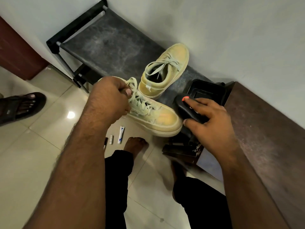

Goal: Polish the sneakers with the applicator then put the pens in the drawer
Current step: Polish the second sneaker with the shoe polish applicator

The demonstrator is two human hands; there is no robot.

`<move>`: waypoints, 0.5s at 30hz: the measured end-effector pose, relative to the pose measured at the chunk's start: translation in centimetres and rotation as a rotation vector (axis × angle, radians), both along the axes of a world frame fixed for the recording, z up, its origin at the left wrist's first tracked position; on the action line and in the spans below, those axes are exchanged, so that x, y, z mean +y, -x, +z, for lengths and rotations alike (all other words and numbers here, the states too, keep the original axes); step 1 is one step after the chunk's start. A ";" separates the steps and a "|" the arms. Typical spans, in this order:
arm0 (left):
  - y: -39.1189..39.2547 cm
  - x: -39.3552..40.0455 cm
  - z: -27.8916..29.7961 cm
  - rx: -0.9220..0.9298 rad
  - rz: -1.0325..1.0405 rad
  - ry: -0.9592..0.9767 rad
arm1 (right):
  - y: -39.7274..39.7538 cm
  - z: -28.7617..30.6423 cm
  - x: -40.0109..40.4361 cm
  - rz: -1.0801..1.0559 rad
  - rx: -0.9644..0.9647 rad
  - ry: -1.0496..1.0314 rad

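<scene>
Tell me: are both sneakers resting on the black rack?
No, only one sneaker sits on the rack; the left hand holds the other sneaker off it.

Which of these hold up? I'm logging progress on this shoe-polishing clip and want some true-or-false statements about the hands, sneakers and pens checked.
1. The left hand grips the near sneaker at its laces. True.
2. The right hand is empty. False: it holds the black applicator beside the near sneaker's toe.
3. The second sneaker lies on the floor. False: it sits on the dark shoe rack.
4. The pens lie on the tiled floor below the near sneaker. True.
5. Both sneakers are black. False: both are pale yellow.
</scene>
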State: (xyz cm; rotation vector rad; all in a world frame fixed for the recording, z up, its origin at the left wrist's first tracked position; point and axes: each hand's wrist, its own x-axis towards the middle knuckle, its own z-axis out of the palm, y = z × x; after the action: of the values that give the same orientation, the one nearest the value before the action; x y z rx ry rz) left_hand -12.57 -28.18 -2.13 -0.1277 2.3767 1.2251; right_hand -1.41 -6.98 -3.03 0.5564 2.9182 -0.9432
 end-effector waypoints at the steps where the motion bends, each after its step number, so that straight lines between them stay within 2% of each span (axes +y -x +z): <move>1: 0.0 -0.1 -0.2 -0.016 0.028 -0.052 | -0.1 0.0 -0.1 -0.038 0.032 0.016; 4: -0.1 0.0 -0.9 -0.024 0.046 -0.094 | -0.3 -0.2 -0.7 -0.070 0.067 0.069; 11: -0.3 1.3 -1.7 0.000 0.198 -0.106 | -0.2 -0.9 -0.9 -0.088 -0.002 0.112; 15: -0.3 1.5 -2.5 -0.010 0.279 -0.113 | -0.9 -0.8 -1.4 0.047 -0.061 0.130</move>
State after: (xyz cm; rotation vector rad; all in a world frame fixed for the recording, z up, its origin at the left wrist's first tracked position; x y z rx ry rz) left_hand -12.25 -26.70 -4.63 -0.4406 2.3307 1.4770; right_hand -0.56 -8.40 -3.86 0.4983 2.7785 -1.0796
